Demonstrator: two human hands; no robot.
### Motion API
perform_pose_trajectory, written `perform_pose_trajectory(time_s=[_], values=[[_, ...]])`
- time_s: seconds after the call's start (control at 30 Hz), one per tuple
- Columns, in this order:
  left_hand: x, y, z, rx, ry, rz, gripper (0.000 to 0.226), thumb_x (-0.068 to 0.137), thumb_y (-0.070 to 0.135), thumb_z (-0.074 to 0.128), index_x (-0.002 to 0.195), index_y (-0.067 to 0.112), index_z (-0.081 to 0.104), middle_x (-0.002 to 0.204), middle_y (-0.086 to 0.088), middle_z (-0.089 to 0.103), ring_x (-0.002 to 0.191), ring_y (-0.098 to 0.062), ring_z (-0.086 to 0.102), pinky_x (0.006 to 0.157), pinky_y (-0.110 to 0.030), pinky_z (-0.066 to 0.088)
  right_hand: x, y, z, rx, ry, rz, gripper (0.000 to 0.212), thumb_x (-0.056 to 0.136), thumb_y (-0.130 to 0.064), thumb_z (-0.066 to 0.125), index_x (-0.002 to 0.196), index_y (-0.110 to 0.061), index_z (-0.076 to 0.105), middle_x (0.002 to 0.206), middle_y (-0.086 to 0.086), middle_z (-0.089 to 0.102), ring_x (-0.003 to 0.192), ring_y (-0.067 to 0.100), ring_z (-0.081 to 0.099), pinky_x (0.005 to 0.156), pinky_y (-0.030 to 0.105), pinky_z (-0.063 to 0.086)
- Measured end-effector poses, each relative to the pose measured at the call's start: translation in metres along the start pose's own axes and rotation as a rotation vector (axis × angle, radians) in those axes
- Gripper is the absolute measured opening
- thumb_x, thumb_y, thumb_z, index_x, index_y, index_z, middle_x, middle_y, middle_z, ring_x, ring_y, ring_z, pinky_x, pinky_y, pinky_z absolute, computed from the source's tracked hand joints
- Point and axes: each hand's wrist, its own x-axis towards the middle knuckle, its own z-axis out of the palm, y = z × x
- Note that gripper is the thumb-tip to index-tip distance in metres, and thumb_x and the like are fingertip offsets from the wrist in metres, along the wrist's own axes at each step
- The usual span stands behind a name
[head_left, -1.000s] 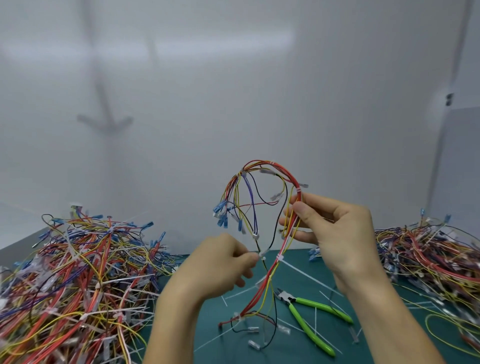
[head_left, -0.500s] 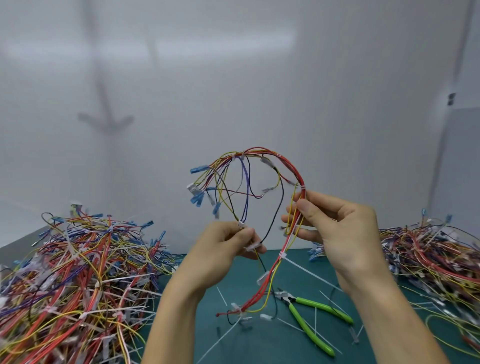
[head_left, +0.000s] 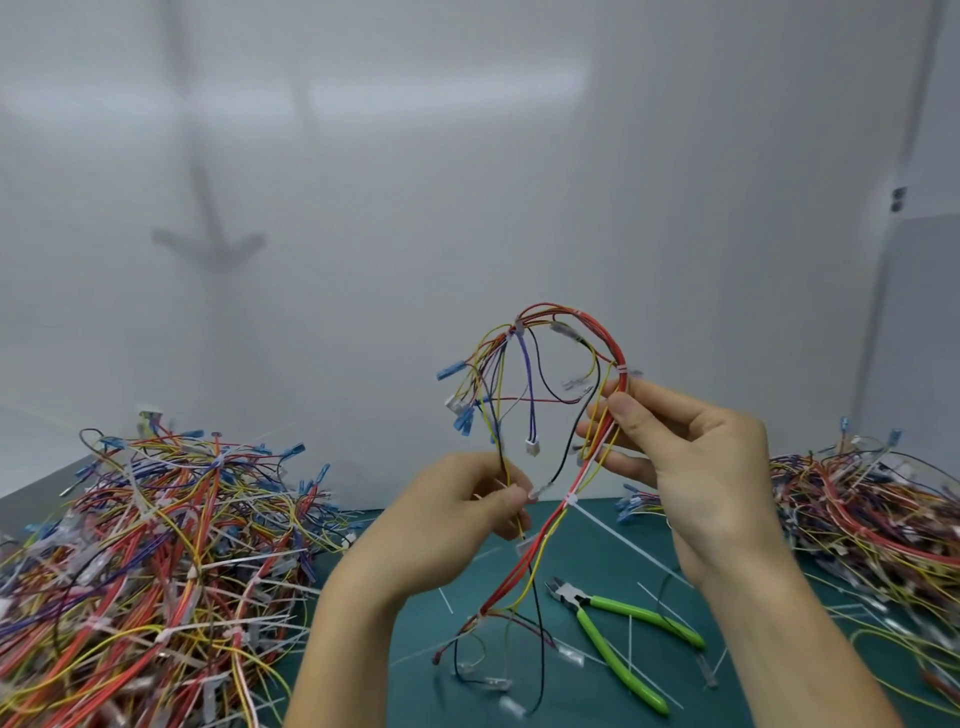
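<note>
The big heap of loose wires (head_left: 156, 561) fills the bench on my left, and a flatter heap (head_left: 872, 519) spreads on my right. The green mat (head_left: 597, 696) lies between them. Above the mat I hold up the wire harness (head_left: 615, 358), which arches over at the top, with its lower tails trailing down onto the mat.

My right hand (head_left: 696, 467) has barely shifted since a moment ago. Thumb and forefinger still pinch the red trunk just under a white tie. My left hand (head_left: 447, 525) has changed its hold, though. Half a second ago it pinched higher, where the purple lead came down; now its curled fingers grip the black and yellow leads beside a clear-sleeved terminal (head_left: 540, 488).

The purple lead has come free and hangs in the open, its small white connector (head_left: 532, 448) between my two hands and touching neither. The blue terminals on the left branch have sagged a little (they stuck out higher before).

The green-handled cutters (head_left: 623, 623) lie on the mat below my right wrist, among stray white cable ties — same place as before.
</note>
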Motion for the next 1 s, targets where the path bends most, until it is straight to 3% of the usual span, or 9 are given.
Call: perform_pose_trajectory(time_s=[0.13, 0.27, 0.4, 0.53, 0.9, 1.0], values=[[0.000, -0.003, -0.001, 0.146, 0.016, -0.051, 0.011, 0.095, 0.013, 0.058, 0.090, 0.015, 0.067, 0.079, 0.001, 0.072, 0.081, -0.014, 0.070, 0.086, -0.036, 0.055, 0.001, -0.003, -0.002, 0.016, 0.019, -0.012, 0.020, 0.092, -0.002, 0.064, 0.089, -0.018, 0.076, 0.077, 0.005, 0.077, 0.073, 0.023, 0.076, 0.061, 0.028, 0.061], [0.002, -0.009, 0.001, 0.316, 0.200, -0.073, 0.014, 0.093, 0.015, 0.060, 0.083, 0.021, 0.066, 0.072, 0.004, 0.065, 0.074, -0.017, 0.067, 0.073, -0.032, 0.053, 0.000, -0.005, -0.003, -0.003, -0.009, -0.002, 0.027, 0.091, -0.004, 0.064, 0.077, -0.020, 0.080, 0.077, 0.006, 0.077, 0.068, 0.022, 0.075, 0.059, 0.028, 0.061], [0.005, -0.012, 0.000, 0.060, 0.441, -0.092, 0.017, 0.096, 0.008, 0.054, 0.083, 0.013, 0.063, 0.067, -0.006, 0.067, 0.054, -0.018, 0.070, 0.061, -0.038, 0.061, 0.000, -0.006, -0.003, -0.027, -0.038, 0.016, 0.026, 0.091, -0.004, 0.064, 0.078, -0.020, 0.079, 0.077, 0.007, 0.077, 0.067, 0.023, 0.075, 0.057, 0.029, 0.061], [0.008, -0.012, -0.001, -0.131, 0.627, -0.068, 0.016, 0.101, 0.011, 0.048, 0.087, 0.013, 0.056, 0.067, -0.006, 0.071, 0.059, -0.017, 0.072, 0.063, -0.036, 0.061, -0.001, -0.006, -0.004, -0.036, -0.063, 0.028, 0.019, 0.091, -0.006, 0.065, 0.087, -0.019, 0.078, 0.078, 0.008, 0.077, 0.068, 0.024, 0.075, 0.056, 0.027, 0.059], [0.009, -0.018, -0.011, -0.111, 0.888, 0.040, 0.014, 0.100, 0.014, 0.051, 0.090, 0.023, 0.056, 0.079, 0.006, 0.074, 0.069, 0.003, 0.069, 0.073, -0.034, 0.061, 0.000, -0.008, -0.007, -0.079, -0.053, -0.001, 0.019, 0.091, -0.005, 0.065, 0.086, -0.019, 0.077, 0.075, 0.006, 0.077, 0.063, 0.022, 0.074, 0.054, 0.026, 0.059], [0.008, -0.016, -0.013, -0.257, 0.879, 0.049, 0.011, 0.102, 0.017, 0.048, 0.093, 0.020, 0.054, 0.074, 0.004, 0.075, 0.077, -0.003, 0.072, 0.068, -0.024, 0.060, 0.001, -0.008, -0.007, -0.079, -0.055, -0.001, 0.021, 0.091, -0.004, 0.065, 0.084, -0.020, 0.077, 0.074, 0.006, 0.076, 0.061, 0.021, 0.073, 0.052, 0.024, 0.057]])
